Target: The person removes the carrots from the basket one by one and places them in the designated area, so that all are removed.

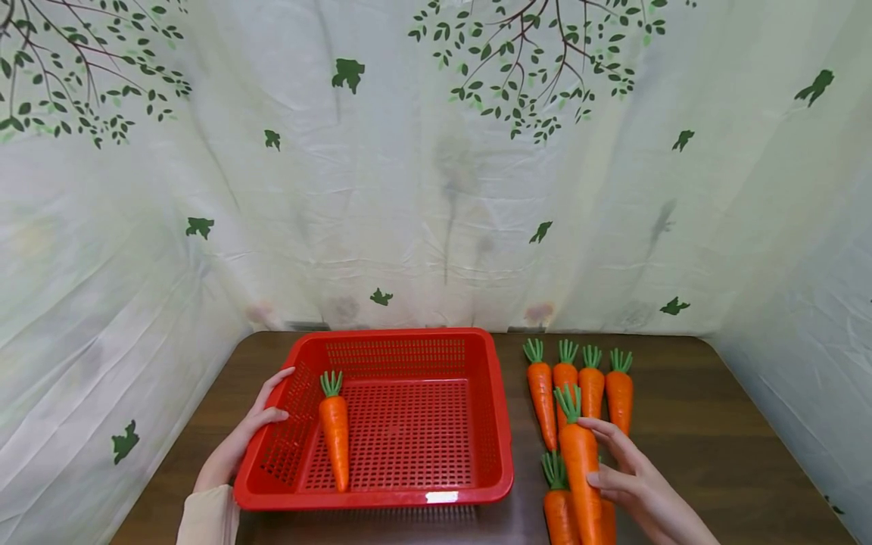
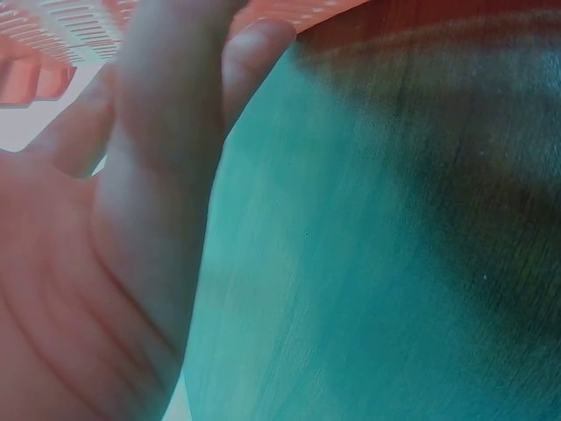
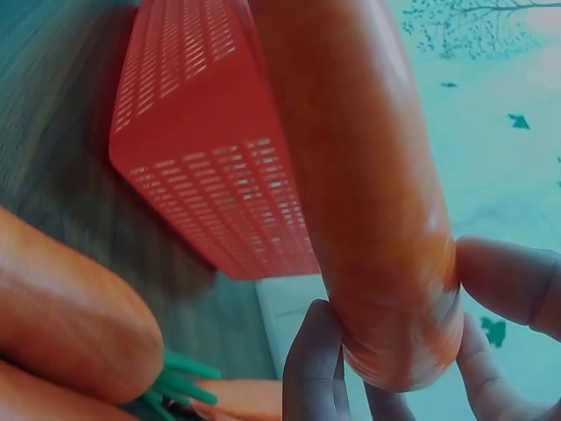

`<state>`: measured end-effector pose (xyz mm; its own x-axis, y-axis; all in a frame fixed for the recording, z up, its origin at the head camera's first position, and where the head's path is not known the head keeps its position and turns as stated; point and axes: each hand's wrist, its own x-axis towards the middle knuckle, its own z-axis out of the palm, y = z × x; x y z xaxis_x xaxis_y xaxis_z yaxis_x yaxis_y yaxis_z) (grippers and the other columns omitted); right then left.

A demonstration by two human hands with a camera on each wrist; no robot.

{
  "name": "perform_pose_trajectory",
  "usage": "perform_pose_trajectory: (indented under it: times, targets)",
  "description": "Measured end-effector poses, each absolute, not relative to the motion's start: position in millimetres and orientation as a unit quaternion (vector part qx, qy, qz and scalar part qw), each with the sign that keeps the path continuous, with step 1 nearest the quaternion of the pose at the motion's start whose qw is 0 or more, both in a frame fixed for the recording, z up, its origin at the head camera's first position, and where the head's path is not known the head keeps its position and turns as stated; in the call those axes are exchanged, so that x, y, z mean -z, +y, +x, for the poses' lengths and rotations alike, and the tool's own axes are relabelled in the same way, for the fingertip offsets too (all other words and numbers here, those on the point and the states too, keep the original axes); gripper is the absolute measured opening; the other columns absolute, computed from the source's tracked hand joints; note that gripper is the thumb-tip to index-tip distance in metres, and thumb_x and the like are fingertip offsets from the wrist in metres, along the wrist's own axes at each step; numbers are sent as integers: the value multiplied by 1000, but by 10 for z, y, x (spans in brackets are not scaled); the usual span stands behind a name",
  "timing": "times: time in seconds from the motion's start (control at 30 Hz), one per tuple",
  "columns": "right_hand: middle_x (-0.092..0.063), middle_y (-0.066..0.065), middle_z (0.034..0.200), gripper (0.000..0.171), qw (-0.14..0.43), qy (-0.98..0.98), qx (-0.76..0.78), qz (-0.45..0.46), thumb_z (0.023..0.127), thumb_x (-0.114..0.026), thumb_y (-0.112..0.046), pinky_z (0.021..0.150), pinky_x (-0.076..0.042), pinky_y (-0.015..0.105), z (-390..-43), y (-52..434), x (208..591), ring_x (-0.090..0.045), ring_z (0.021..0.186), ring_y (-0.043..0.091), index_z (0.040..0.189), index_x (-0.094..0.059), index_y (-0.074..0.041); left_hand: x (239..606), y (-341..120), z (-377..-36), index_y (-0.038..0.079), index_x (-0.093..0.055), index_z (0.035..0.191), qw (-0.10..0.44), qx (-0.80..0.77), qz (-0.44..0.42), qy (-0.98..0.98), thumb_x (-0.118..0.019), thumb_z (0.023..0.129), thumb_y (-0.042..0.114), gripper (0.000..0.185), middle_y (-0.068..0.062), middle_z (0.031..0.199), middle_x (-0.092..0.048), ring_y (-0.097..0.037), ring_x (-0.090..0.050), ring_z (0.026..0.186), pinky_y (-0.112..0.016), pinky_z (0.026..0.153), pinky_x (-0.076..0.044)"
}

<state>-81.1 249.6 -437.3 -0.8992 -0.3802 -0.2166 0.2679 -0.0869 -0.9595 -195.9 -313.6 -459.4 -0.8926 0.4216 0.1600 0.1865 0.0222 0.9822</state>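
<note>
A red perforated basket [image 1: 490, 424] stands on the brown table, with one orange carrot [image 1: 335, 435] lying inside near its left wall. My left hand [image 1: 248, 428] rests with straight fingers against the basket's left rim [image 2: 79, 26]. My right hand [image 1: 623, 473] grips another carrot [image 1: 582, 465] just right of the basket; in the right wrist view the fingers [image 3: 316, 364] curl round that carrot [image 3: 359, 193]. Several more carrots [image 1: 593, 386] lie in a row behind it, and others [image 1: 557, 511] lie under it near the table's front.
A leaf-printed cloth backdrop [image 1: 436, 166] encloses the table [image 1: 715, 431] at the back and both sides. Bare wood lies right of the carrots. The basket's outer side wall [image 3: 202, 158] shows in the right wrist view.
</note>
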Motion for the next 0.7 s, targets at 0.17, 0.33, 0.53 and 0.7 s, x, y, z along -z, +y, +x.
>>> perform_pose_trajectory:
  times: [0.17,0.33,0.53,0.7]
  targets:
    - [-3,17,148,52,209,640,736,-66,97,-46,-7,89,-41,44,-780,2588,4489,-39,117,19,142,-35,-32,4869,-3262,-2093,35,-34,144,75,-682,215,695,-43,86,2,67,10,126,-41,-9,-51,104,-26,81,-47]
    - [-22,1,137,50,213,631,742,-76,98,-43,-6,90,-43,43,-755,2698,4610,-45,113,16,135,-39,-40,4856,-3198,-2073,36,-39,141,40,-682,229,694,-39,84,-6,71,13,125,-44,-5,-51,103,-20,81,-44]
    - [0,15,143,48,252,604,752,-75,101,-37,-10,91,-44,42,-723,2820,4683,-48,112,15,129,-40,-50,4825,-3176,-2064,37,-41,140,40,-684,230,691,-39,84,-6,71,14,125,-45,-4,-51,104,-19,82,-44]
    - [26,26,143,50,269,590,757,-77,102,-35,-10,90,-45,41,-674,2909,4734,-49,112,12,127,-40,-54,4796,-3180,-2040,36,-39,141,54,-687,211,694,-40,85,-4,68,12,126,-43,-6,-51,105,-21,83,-45]
